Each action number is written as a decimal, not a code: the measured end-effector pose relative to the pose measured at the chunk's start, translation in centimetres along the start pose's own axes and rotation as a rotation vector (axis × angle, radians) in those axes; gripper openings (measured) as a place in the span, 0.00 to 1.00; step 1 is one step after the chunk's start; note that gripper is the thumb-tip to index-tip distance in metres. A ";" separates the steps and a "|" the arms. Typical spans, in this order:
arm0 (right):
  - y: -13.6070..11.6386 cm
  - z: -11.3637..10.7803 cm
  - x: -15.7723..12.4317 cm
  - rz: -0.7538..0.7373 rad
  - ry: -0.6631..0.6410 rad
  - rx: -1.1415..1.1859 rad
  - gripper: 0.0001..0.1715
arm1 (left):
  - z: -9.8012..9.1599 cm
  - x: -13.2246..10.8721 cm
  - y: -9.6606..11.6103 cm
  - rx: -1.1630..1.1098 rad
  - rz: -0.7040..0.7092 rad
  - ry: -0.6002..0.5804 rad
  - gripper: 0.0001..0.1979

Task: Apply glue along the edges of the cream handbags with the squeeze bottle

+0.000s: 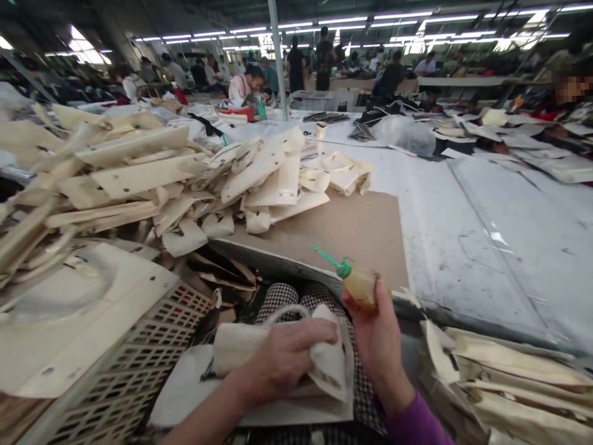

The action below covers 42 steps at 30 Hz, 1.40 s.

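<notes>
My right hand (376, 334) is closed around a small squeeze bottle (364, 287) with yellowish-brown content, a green cap and a thin green spout. The bottle tilts with its spout toward the upper left, above the table's front edge. On my lap, over checked cloth, lies a cream bag piece (245, 346) with a pale curved handle. My left hand (290, 355) rests across it, fingers bent over a raised white flap (328, 352) and gripping it. Part of the bag piece is hidden beneath that hand and forearm.
A large heap of cream bag pieces (152, 167) covers the table's left side. A plastic crate (139, 352) stands at my left with a bag panel (88, 315) on it. More cream pieces (519, 377) lie at lower right. Brown board (352, 228) lies ahead; people work behind.
</notes>
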State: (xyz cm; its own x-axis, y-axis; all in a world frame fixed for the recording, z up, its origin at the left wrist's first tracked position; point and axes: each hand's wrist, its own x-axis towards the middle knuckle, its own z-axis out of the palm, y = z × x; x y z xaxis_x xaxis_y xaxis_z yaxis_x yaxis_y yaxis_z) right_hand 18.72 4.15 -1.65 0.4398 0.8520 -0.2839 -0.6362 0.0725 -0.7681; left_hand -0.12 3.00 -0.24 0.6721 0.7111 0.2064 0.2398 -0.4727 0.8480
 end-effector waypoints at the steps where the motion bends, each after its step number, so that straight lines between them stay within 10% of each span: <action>1: -0.9 -0.5 0.2 -0.006 -0.001 0.022 0.23 | -1.2 0.0 0.2 -0.090 -0.155 0.089 0.13; 4: -3.9 -2.9 0.3 0.013 -0.062 0.002 0.20 | -6.0 0.1 1.2 -0.328 -0.537 0.334 0.12; 11: -7.3 -10.5 -0.2 0.203 -0.163 -0.287 0.23 | -13.4 2.7 -0.8 -0.549 -0.455 0.143 0.18; 19: -8.6 -9.9 -0.7 0.071 0.015 -0.465 0.26 | -9.7 10.2 -7.1 -0.536 -0.475 0.016 0.11; 29: -12.3 -10.7 -1.3 -0.008 0.032 -0.644 0.26 | -8.3 16.4 -7.2 -0.411 -0.471 -0.329 0.05; 42: -12.4 -13.8 -0.6 -0.071 0.070 -0.815 0.35 | -1.7 19.3 -9.0 -0.385 -0.565 -0.513 0.10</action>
State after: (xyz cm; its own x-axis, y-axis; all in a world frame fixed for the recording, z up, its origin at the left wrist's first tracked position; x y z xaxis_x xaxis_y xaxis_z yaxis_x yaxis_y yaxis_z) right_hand 35.08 -4.44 0.08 0.5169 0.8235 -0.2338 0.0424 -0.2974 -0.9538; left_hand 9.52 21.85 -3.02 0.7792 0.4197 -0.4654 0.4423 0.1578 0.8829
